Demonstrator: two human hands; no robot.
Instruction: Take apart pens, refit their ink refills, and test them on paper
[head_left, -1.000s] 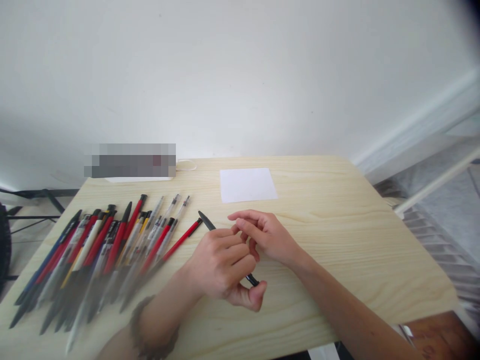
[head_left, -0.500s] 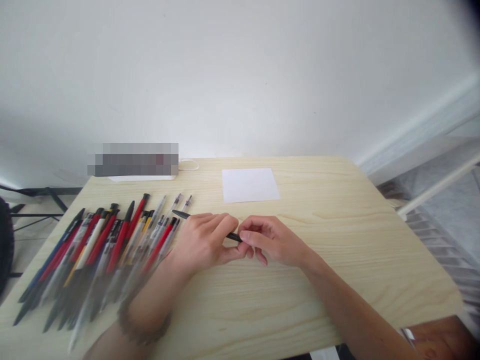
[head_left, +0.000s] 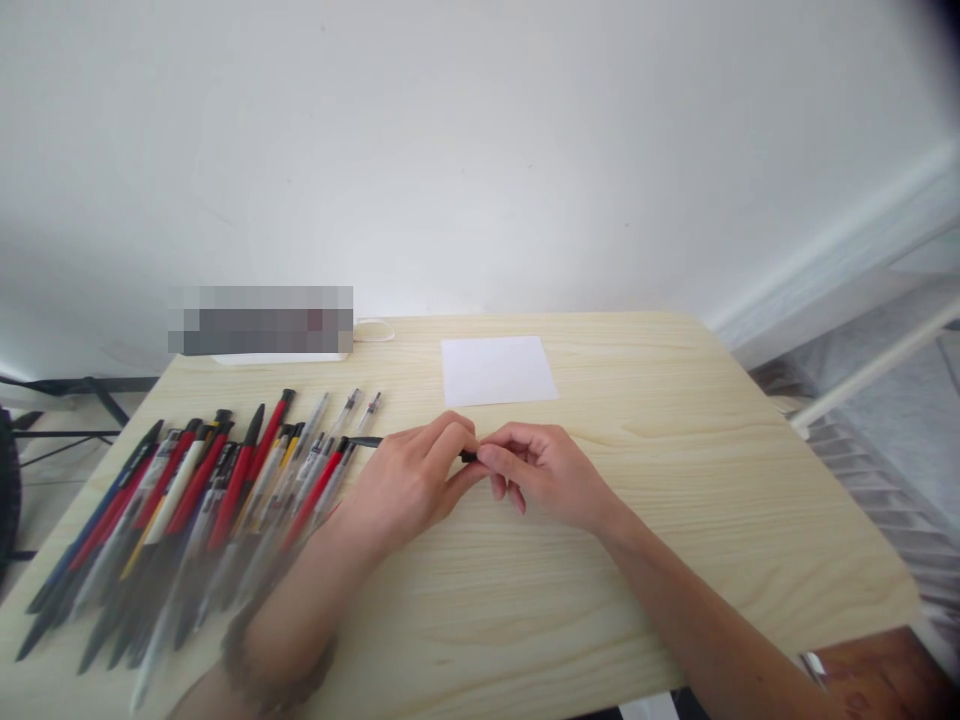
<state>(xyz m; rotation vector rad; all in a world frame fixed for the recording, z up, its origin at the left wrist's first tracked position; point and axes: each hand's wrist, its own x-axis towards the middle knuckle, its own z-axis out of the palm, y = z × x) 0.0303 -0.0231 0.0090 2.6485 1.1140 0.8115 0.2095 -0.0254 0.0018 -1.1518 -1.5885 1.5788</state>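
Note:
Between my two hands is a black pen (head_left: 367, 441), held level over the table. My left hand (head_left: 420, 470) is closed around its middle, so most of the barrel is hidden and only its dark tip sticks out on the left. With thumb and fingertips pinched together, my right hand (head_left: 551, 470) grips the pen's other end, where a short black piece shows between the hands. A sheet of white paper (head_left: 499, 371) lies flat just beyond them. Left of my left hand, many loose pens (head_left: 244, 480) in red, black, white, blue and clear plastic lie side by side.
The pale wooden table (head_left: 675, 480) meets a white wall (head_left: 510, 160) at the back. A blurred-out dark box (head_left: 262, 335) with a white base stands at the back left, a thin white loop (head_left: 375, 330) beside it. A dark chair (head_left: 9, 490) is at the left edge.
The pen has turned from slanting to nearly level, and less of it shows between my hands. Both hands have drawn slightly up and stay on the pen.

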